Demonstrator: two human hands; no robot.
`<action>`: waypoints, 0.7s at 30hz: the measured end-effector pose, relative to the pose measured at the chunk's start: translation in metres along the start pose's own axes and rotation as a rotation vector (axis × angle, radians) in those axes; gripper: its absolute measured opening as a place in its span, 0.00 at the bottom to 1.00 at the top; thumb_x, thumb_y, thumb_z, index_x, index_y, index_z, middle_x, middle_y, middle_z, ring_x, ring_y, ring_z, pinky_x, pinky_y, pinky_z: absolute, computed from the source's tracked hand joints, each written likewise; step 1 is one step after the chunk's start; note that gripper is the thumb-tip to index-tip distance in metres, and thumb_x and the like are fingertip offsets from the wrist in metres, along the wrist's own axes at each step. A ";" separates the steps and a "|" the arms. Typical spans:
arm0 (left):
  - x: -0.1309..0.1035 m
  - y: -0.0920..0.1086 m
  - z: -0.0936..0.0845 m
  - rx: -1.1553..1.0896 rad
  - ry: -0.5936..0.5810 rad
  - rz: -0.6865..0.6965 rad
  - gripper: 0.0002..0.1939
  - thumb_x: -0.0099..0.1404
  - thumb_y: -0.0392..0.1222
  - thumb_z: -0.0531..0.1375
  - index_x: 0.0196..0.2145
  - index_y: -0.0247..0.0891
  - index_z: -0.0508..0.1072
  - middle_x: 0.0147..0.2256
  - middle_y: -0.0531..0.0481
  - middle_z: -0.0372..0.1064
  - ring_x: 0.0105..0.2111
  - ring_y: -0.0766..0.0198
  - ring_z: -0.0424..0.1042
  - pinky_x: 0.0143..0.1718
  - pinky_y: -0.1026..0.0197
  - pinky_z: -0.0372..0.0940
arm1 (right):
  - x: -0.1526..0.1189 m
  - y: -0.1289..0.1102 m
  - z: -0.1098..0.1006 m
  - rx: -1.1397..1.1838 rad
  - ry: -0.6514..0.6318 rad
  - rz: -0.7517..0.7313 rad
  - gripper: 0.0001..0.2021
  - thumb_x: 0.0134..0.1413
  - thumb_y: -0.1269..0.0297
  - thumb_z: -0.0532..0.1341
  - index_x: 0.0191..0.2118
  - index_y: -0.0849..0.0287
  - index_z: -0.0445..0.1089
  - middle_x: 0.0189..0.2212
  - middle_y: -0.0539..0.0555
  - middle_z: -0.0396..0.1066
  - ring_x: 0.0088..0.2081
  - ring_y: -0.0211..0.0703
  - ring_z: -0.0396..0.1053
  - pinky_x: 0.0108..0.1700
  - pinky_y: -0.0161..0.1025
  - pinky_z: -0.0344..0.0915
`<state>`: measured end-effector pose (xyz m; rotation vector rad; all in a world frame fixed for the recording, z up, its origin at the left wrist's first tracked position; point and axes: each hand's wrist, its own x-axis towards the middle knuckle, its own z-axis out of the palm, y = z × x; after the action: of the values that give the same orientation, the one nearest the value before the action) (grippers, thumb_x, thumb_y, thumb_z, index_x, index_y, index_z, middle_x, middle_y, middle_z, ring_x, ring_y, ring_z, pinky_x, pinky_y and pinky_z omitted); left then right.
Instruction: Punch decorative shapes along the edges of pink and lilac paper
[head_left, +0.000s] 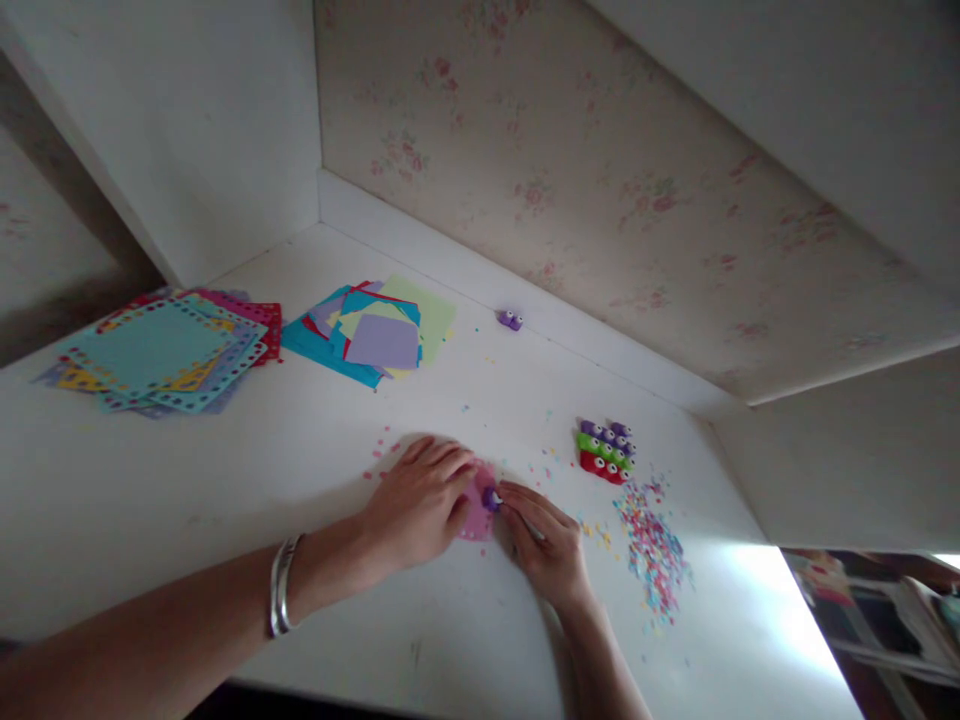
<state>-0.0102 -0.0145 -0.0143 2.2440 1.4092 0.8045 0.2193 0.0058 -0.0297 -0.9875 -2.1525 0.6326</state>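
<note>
A pink paper sheet (pixel 474 517) lies on the white table, partly covered by my left hand (pixel 420 500). That hand rests over its left side, fingers stretched out and fairly flat. At the right edge of the sheet, my right hand (pixel 546 540) pinches a small purple craft punch (pixel 492 498) with a white button on top. Fingers hide part of the punch, and I cannot tell how far the paper sits inside it. Small pink punched bits (pixel 381 443) lie scattered beside my left hand.
Grouped craft punches (pixel 604 450) in purple, green and red stand to the right, near a heap of coloured confetti (pixel 654 550). Another purple pair (pixel 511 320) sits by the wall. Punched-edge sheets (pixel 154 345) are piled far left, beside plain coloured paper (pixel 384 340).
</note>
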 end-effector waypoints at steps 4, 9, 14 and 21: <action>0.000 -0.001 0.003 -0.046 0.017 0.001 0.16 0.65 0.36 0.57 0.50 0.43 0.74 0.54 0.46 0.71 0.58 0.51 0.64 0.62 0.43 0.52 | -0.002 0.002 0.001 0.014 -0.013 -0.036 0.16 0.62 0.74 0.59 0.51 0.48 0.76 0.47 0.53 0.78 0.49 0.49 0.76 0.51 0.50 0.76; 0.001 0.000 0.001 -0.028 0.022 0.004 0.14 0.68 0.37 0.56 0.49 0.42 0.75 0.53 0.46 0.72 0.58 0.51 0.64 0.61 0.43 0.52 | -0.001 0.001 0.001 0.039 -0.031 -0.070 0.20 0.60 0.76 0.60 0.52 0.46 0.75 0.46 0.52 0.79 0.49 0.48 0.76 0.50 0.49 0.77; 0.000 0.002 0.000 0.021 0.008 0.000 0.12 0.70 0.38 0.55 0.46 0.41 0.76 0.53 0.45 0.71 0.58 0.50 0.64 0.61 0.43 0.52 | 0.000 -0.001 0.001 0.039 -0.028 -0.088 0.21 0.60 0.77 0.60 0.52 0.45 0.75 0.47 0.51 0.79 0.49 0.48 0.77 0.49 0.49 0.77; 0.000 0.002 -0.001 0.021 0.006 0.005 0.11 0.69 0.38 0.56 0.45 0.42 0.76 0.53 0.46 0.72 0.57 0.51 0.64 0.61 0.44 0.52 | 0.003 -0.006 -0.003 0.009 -0.063 -0.110 0.21 0.60 0.77 0.59 0.53 0.47 0.74 0.46 0.52 0.78 0.49 0.48 0.76 0.49 0.48 0.76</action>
<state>-0.0097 -0.0148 -0.0124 2.2639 1.4214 0.8021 0.2174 0.0048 -0.0232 -0.8478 -2.2399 0.6275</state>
